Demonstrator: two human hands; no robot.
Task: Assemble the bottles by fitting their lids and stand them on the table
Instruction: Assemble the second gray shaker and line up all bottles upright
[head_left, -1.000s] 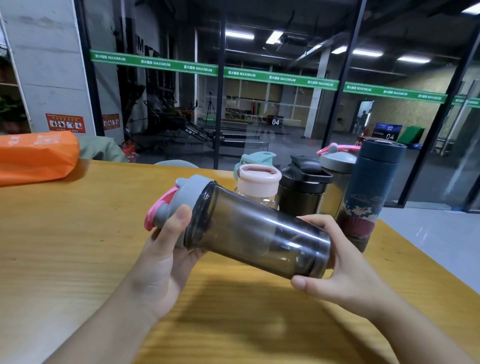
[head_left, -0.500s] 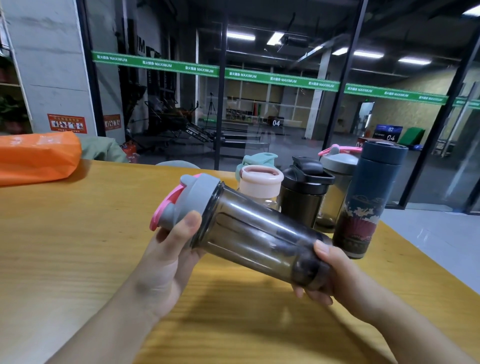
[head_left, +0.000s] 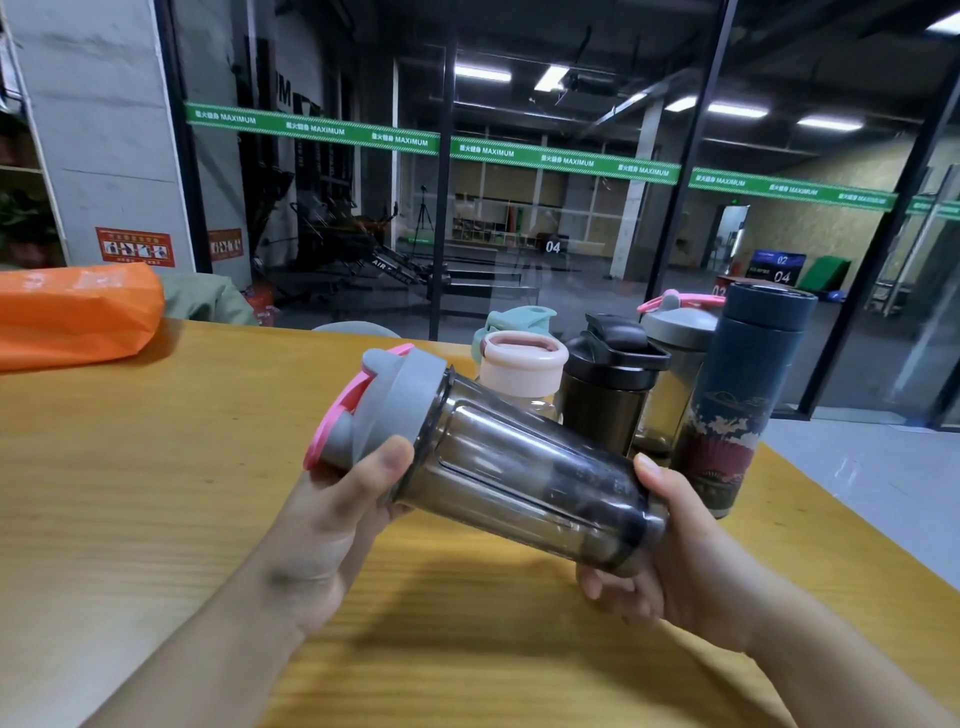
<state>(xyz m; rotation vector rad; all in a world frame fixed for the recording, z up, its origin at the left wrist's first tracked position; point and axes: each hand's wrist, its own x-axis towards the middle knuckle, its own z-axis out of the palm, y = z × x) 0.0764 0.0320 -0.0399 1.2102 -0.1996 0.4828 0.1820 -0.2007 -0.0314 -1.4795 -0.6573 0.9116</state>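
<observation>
Gripping lid (head_left: 400, 400), left hand (head_left: 332, 514), right hand (head_left: 670, 561) cupping base

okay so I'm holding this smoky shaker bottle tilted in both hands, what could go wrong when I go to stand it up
The standing bottles are crowded close behind the shaker bottle: swinging its base up could knock the blue flask or black shaker over. Your right hand cups only the base, so it may slip. The grey lid might not be fully tightened; I can't tell.

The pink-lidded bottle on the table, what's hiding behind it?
Behind the pink-lidded bottle a mint green lid pokes up. That bottle's body is covered, so it can't be seen.
</observation>
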